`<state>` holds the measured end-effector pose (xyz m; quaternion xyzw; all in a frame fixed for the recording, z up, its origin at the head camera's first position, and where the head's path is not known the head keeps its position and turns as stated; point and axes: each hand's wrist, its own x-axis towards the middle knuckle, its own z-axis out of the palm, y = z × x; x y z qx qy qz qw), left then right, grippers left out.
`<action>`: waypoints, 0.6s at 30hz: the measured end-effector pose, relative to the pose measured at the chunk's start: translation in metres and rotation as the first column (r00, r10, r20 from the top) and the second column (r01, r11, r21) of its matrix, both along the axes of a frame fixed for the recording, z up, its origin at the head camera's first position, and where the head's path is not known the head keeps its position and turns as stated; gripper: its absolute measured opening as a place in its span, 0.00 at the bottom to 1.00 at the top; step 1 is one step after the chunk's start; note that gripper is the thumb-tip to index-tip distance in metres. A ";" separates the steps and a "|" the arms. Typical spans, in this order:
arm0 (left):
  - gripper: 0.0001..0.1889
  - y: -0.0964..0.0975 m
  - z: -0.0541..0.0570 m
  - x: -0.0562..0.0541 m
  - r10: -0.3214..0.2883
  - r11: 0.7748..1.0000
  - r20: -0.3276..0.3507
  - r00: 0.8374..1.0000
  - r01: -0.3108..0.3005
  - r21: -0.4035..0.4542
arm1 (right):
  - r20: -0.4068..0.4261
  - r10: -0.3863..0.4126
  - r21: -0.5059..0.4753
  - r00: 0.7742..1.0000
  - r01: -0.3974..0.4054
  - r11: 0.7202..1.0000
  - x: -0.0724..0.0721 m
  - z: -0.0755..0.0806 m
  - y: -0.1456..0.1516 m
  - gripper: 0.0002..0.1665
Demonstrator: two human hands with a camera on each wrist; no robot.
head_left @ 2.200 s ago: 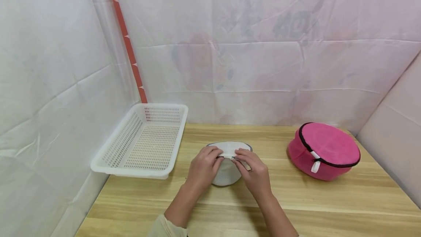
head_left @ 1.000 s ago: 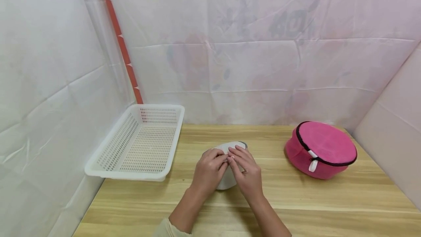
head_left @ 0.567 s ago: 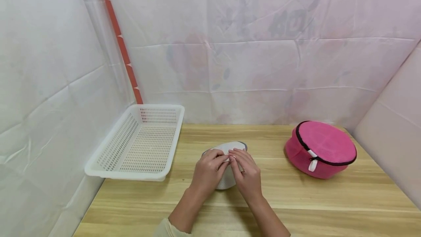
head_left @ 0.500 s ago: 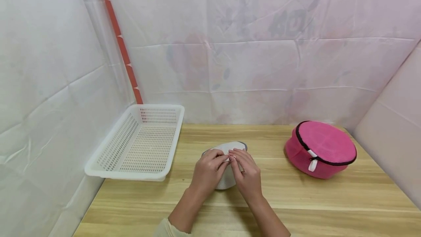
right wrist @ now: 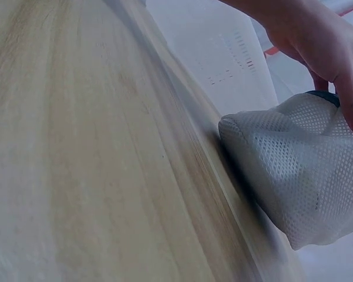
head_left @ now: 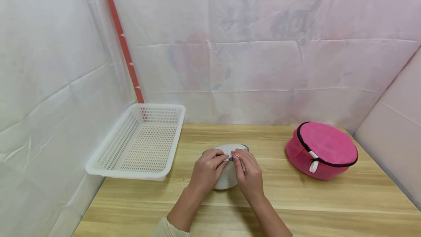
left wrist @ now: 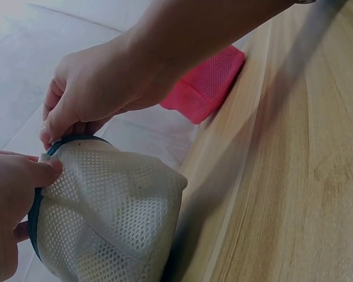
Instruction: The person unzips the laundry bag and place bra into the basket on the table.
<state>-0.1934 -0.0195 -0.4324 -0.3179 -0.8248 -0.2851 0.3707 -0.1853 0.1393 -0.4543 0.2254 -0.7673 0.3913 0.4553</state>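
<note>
A white mesh laundry bag (head_left: 225, 180) with a grey-blue zipper edge stands in front of me on the wooden table. Fingers and thumb of my left hand (head_left: 205, 169) pinch its near rim from the left. On the other side, my right hand (head_left: 250, 176) pinches the same rim a finger's width away, at a small white zipper piece. A short stretch of dark zipper shows between the fingertips. In the left wrist view, the mesh wall (left wrist: 117, 205) bulges below both hands, its rim held up. The right wrist view shows the bag's side (right wrist: 294, 170) under the left thumb.
A white perforated plastic basket (head_left: 180, 134) sits at the back left, against the draped wall. To the right stands a round pink mesh bag (head_left: 329, 143) with a black zipper and white pull tab. White printed sheets (head_left: 256, 65) enclose the table's back and sides.
Over the last second, the fingertips have parted slightly, baring dark zipper between them, and the bag's top has levelled. Compared with the oldest frame, the hands are closer together. Basket and pink bag stay put.
</note>
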 end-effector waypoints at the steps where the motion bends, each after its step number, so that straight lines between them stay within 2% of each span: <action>1: 0.09 0.000 0.000 0.000 0.000 1.000 0.011 1.000 0.000 0.000 | -0.001 -0.001 -0.002 1.000 0.001 1.000 0.000 0.000 0.001 0.10; 10: 0.10 -0.005 0.001 -0.001 -0.009 0.999 0.046 0.999 0.007 0.032 | -0.005 -0.009 -0.035 1.000 0.009 0.999 -0.002 0.001 0.005 0.11; 18: 0.12 -0.006 0.000 -0.002 0.006 1.000 0.038 0.999 -0.007 0.031 | -0.019 -0.007 -0.038 1.000 0.006 0.999 -0.002 0.001 0.005 0.09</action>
